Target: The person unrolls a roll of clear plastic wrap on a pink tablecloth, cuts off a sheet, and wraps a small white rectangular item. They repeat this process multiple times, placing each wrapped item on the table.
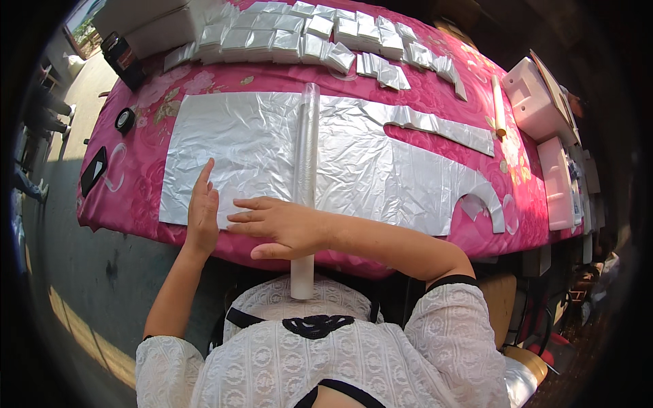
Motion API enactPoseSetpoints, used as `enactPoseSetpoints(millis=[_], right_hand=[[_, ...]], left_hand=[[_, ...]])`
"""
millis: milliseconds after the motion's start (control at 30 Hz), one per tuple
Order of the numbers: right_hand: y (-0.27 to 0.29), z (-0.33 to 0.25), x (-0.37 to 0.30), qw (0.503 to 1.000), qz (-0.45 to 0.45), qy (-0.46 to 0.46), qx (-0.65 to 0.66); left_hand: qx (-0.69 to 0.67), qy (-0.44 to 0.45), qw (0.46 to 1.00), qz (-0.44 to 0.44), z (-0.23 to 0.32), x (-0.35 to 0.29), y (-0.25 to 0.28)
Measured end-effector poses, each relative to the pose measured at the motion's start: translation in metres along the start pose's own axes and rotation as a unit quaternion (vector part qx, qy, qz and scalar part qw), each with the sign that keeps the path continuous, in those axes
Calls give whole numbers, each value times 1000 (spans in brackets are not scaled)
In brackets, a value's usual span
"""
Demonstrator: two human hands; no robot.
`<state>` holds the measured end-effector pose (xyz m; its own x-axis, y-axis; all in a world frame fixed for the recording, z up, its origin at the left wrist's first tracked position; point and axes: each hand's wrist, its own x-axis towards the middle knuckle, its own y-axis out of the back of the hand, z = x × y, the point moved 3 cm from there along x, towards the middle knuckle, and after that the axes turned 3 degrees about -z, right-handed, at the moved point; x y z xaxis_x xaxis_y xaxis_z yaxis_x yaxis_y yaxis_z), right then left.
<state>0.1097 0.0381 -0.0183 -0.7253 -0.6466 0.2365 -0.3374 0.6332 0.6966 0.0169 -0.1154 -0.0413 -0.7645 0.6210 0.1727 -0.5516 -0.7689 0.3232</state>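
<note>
Both my left hand [203, 216] and right hand [292, 228] extend unloaded fingers [247, 217] over silver plastic sheeting [231, 136]. A long tube [307, 149] crosses it.

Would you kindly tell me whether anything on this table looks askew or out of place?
The pale roll overhangs the near edge of the table, and some folded silvery packets sit crooked, breaking their row.

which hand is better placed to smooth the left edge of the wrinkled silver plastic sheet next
Likely the left hand: it is nearer that edge of the wrinkled silver plastic sheet, while the right hand reaches over the long translucent cylinder from its right.
</note>
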Motion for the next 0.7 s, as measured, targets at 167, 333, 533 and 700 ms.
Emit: enactPoseSetpoints(millis=[167,333,533,700], right_hand=[[30,-16,43,995,73,64,32],[26,64,36,964,-19,-30,-263],[-17,89,142,967,-57,-8,-247],[-48,84,215,962,52,-117,-241]], left_hand=[[-88,98,988,76,-33,-66,63],[-77,152,983,70,-30,-112,77],[35,151,982,111,-15,-117,74],[357,256,895,81,-4,-105,69]])
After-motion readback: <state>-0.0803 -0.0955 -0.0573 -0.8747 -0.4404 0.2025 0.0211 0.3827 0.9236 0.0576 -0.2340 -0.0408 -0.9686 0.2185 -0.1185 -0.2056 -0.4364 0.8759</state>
